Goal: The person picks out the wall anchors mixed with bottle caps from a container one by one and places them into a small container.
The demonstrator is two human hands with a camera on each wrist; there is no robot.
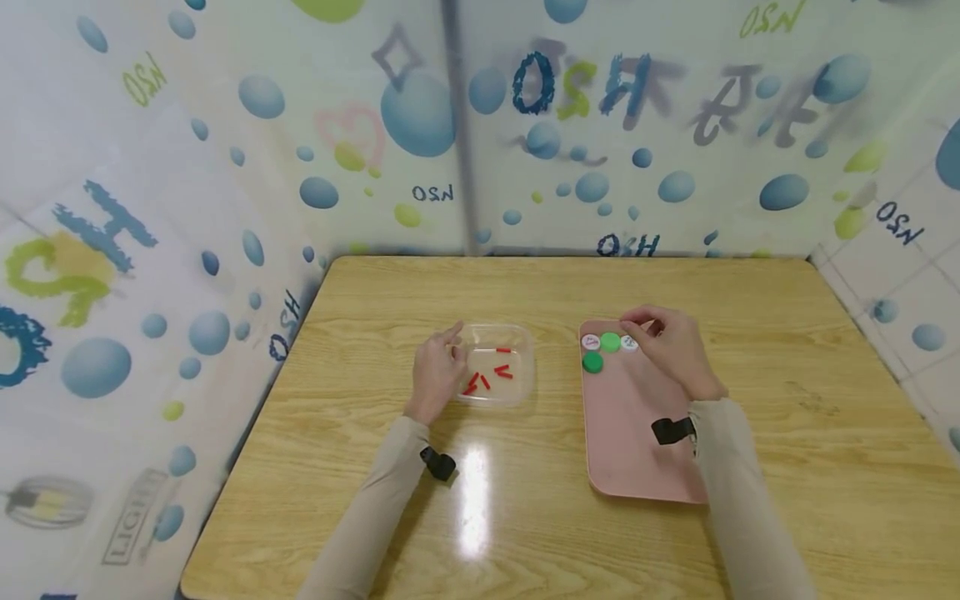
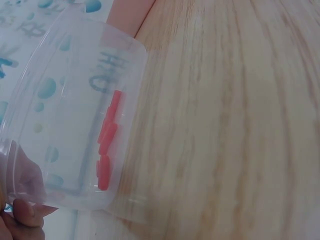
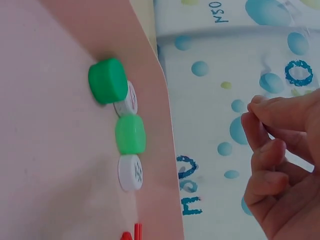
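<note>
My left hand [image 1: 437, 371] grips the left side of a clear plastic container [image 1: 529, 367]. Inside it lie several short red sticks [image 1: 485, 382], seen through the wall in the left wrist view too. Over the far part of a pink tray [image 1: 622, 450] is my right hand [image 1: 678, 354], fingers curled, thumb and index fingertips together with nothing visible between them. Near it, along the tray's far edge, sit a white cap [image 3: 130, 172], a light green cap [image 3: 130, 134] and another white cap [image 1: 591, 342]. A dark green cap [image 3: 108, 81] stands in front of the latter.
Small red pieces [image 3: 126, 235] show inside the tray at the bottom of the right wrist view. Container and tray stand apart on a wooden table [image 1: 360, 333]. A patterned wall covering [image 1: 525, 200] rises behind the table's far edge.
</note>
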